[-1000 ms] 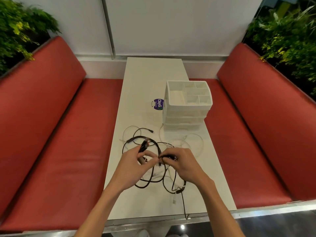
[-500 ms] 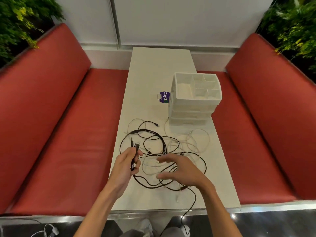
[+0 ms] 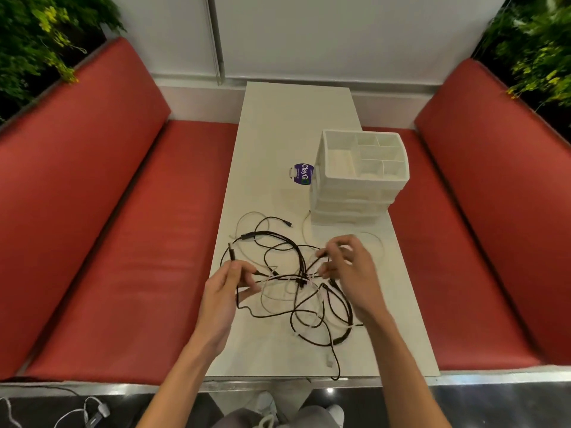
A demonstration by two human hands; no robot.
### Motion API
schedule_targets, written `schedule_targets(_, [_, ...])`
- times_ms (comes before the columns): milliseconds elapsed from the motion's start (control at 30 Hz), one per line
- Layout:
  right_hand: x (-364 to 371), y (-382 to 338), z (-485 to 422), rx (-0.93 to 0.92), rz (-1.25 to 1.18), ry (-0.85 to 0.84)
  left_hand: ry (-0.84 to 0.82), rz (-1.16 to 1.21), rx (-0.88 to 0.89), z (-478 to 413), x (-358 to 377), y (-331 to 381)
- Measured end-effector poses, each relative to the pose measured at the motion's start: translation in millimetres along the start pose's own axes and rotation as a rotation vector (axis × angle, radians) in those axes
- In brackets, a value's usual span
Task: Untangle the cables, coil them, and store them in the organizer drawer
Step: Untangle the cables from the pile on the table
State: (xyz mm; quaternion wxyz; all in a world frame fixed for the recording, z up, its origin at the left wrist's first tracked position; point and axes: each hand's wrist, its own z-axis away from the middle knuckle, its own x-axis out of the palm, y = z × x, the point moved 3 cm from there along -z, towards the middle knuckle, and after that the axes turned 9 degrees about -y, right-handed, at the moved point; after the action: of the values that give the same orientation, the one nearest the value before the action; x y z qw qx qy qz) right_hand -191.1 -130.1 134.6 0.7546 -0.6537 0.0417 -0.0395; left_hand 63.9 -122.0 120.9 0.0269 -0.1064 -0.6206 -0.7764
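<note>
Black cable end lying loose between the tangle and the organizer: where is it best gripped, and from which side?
Probably at the small plug on its tip, coming from above, grip across its narrow sides. It lies flat on bare table, apart from the tangle and short of the organizer, so nothing crowds it, and the stiff plug holds better than limp cord.

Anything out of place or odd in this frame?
Yes. One black cable droops over the table's near edge, and more loose cables lie on the floor at lower left, apart from the tangle on the table.
</note>
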Motion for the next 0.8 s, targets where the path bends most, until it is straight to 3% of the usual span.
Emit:
schedule_targets(233, [-105.6, 7.9, 7.3, -0.099, -0.186, 0.612, 0.026, 0.003, -0.032, -0.4, -15.1, -4.0])
schedule_targets(333, [-122.5, 25.3, 13.8, -0.028, -0.022, 0.753, 0.026, 0.022, -0.038, -0.2, -16.2, -5.1])
schedule_targets(433, [-119.5, 58.6, 11.3, 0.080, 0.216, 0.703, 0.014, 0.031, -0.045, -0.9, -11.7, -5.1])
schedule_targets(667, [-92.2, 154.4, -4.0, 0.259, 0.713, 0.299, -0.002, 0.019, -0.051, -1.6, -3.9, -2.0])
schedule_targets(800, [-73.9, 148.2, -8.6, 0.220, 0.819, 0.311, 0.010, 0.009, -0.043, -1.2, -7.7, -0.4])
